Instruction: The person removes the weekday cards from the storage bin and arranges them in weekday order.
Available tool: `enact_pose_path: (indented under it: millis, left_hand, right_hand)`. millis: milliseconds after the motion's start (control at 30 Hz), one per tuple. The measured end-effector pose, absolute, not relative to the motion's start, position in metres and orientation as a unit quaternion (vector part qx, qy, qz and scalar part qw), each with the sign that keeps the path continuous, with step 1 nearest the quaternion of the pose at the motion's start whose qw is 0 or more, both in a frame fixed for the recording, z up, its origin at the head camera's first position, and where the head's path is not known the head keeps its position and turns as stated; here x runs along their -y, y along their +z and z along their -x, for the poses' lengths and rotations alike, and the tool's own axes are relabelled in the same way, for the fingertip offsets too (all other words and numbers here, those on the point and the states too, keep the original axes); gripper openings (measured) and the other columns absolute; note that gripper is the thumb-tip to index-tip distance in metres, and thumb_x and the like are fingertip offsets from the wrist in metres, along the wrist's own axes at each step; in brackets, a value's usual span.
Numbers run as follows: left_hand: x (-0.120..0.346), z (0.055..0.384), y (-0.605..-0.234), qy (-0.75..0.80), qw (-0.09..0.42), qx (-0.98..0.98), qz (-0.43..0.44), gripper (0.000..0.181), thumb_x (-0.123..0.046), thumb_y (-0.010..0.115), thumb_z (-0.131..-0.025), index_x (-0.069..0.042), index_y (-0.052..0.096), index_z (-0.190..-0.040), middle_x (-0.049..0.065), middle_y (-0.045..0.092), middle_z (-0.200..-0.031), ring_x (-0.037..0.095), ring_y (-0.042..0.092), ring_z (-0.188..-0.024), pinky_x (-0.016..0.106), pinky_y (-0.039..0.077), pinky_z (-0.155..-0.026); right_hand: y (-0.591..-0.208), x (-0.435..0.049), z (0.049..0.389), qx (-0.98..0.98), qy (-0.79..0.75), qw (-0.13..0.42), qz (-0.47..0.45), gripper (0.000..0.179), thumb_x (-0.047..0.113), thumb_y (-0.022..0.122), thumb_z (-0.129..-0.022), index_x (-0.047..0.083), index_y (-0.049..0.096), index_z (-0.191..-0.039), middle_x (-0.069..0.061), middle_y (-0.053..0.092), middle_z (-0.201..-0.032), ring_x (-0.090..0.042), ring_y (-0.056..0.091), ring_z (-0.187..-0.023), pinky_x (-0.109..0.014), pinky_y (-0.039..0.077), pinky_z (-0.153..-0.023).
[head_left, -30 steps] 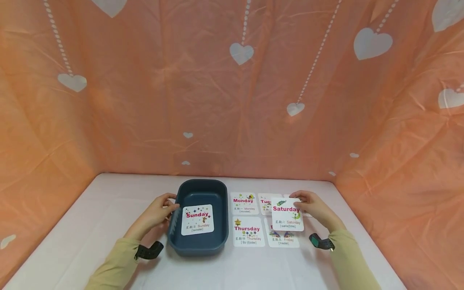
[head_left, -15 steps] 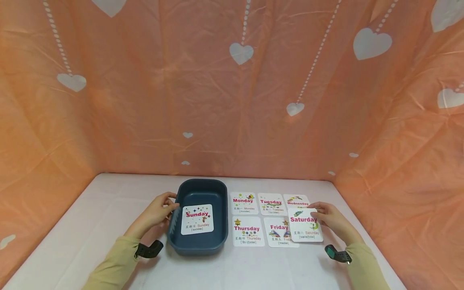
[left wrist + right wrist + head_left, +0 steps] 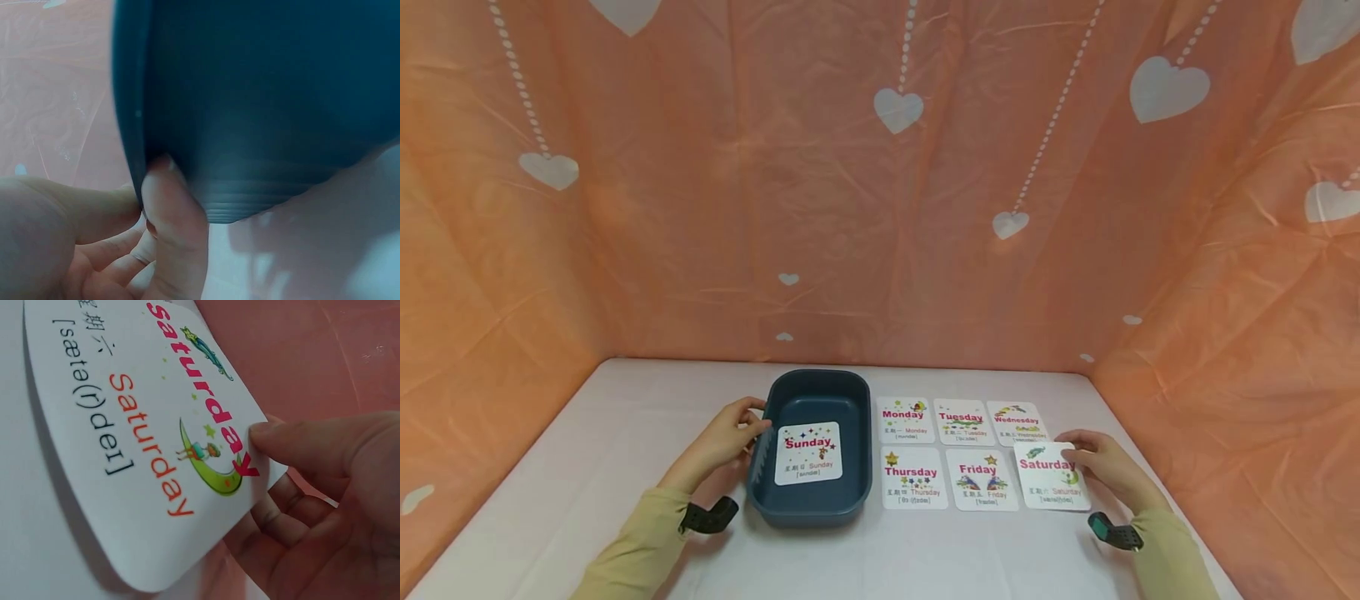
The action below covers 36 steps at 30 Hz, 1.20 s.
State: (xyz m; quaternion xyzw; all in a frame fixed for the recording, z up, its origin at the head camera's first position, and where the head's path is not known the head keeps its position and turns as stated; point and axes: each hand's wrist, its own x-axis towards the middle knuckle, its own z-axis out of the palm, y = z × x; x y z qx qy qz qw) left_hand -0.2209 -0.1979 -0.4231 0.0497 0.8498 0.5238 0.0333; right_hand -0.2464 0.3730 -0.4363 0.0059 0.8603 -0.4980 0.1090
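My right hand pinches the Saturday card by its upper right corner, close over the table to the right of the Friday card. In the right wrist view the thumb lies on the card's printed face and the other fingers are behind it. My left hand grips the left rim of a dark blue plastic bin, thumb and a finger on either side of the wall. Inside the bin a Sunday card lies face up.
Right of the bin, cards lie face up in two rows: Monday, Tuesday and Wednesday behind, Thursday and Friday in front. An orange curtain with white hearts encloses the white table.
My right hand has moved right and toward me with the Saturday card, from over the Tuesday and Friday cards to beside Friday, uncovering them. The left hand and bin have stayed put.
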Motion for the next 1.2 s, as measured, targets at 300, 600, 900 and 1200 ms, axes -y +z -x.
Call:
enact_pose_path:
  millis: [300, 600, 900, 1200]
  left_hand:
    - [0.198, 0.22, -0.421, 0.523, 0.04, -0.851, -0.038, 0.038, -0.005, 0.055, -0.096, 0.01, 0.043, -0.129, 0.011, 0.053, -0.079, 0.018, 0.051, -0.051, 0.034, 0.048, -0.044]
    - [0.199, 0.221, -0.422, 0.521, 0.043, -0.852, -0.039, 0.037, -0.005, 0.055, -0.095, 0.01, 0.044, -0.128, 0.011, 0.054, -0.08, 0.018, 0.051, -0.052, 0.032, 0.048, -0.044]
    - [0.198, 0.219, -0.422, 0.525, 0.038, -0.85, -0.036, 0.037, -0.005, 0.056, -0.095, 0.01, 0.044, -0.128, 0.011, 0.054, -0.079, 0.018, 0.051, -0.051, 0.035, 0.048, -0.045]
    - [0.196, 0.221, -0.425, 0.535, 0.036, -0.843, -0.039, 0.035, -0.004, 0.055, -0.095, 0.009, 0.044, -0.126, 0.01, 0.054, -0.077, 0.017, 0.051, -0.051, 0.032, 0.046, -0.042]
  right_hand:
    - [-0.439, -0.374, 0.248, -0.884, -0.454, 0.108, -0.001, 0.028, 0.006, 0.065, -0.089, -0.009, 0.06, -0.112, -0.009, 0.061, -0.089, -0.021, 0.055, -0.076, -0.029, 0.046, -0.061]
    - [-0.44, -0.368, 0.251, -0.912, -0.399, 0.095, -0.004, 0.021, 0.004, 0.069, -0.084, -0.006, 0.066, -0.103, -0.008, 0.061, -0.086, -0.021, 0.054, -0.076, -0.031, 0.046, -0.063]
    - [-0.442, -0.364, 0.256, -0.927, -0.364, 0.09, 0.004, 0.021, 0.008, 0.071, -0.084, -0.002, 0.069, -0.102, -0.008, 0.063, -0.094, -0.023, 0.053, -0.086, -0.033, 0.046, -0.071]
    - [-0.444, -0.364, 0.256, -0.933, -0.354, 0.07, -0.015, 0.02, 0.007, 0.073, -0.081, -0.002, 0.07, -0.099, -0.009, 0.063, -0.092, -0.024, 0.053, -0.085, -0.031, 0.046, -0.069]
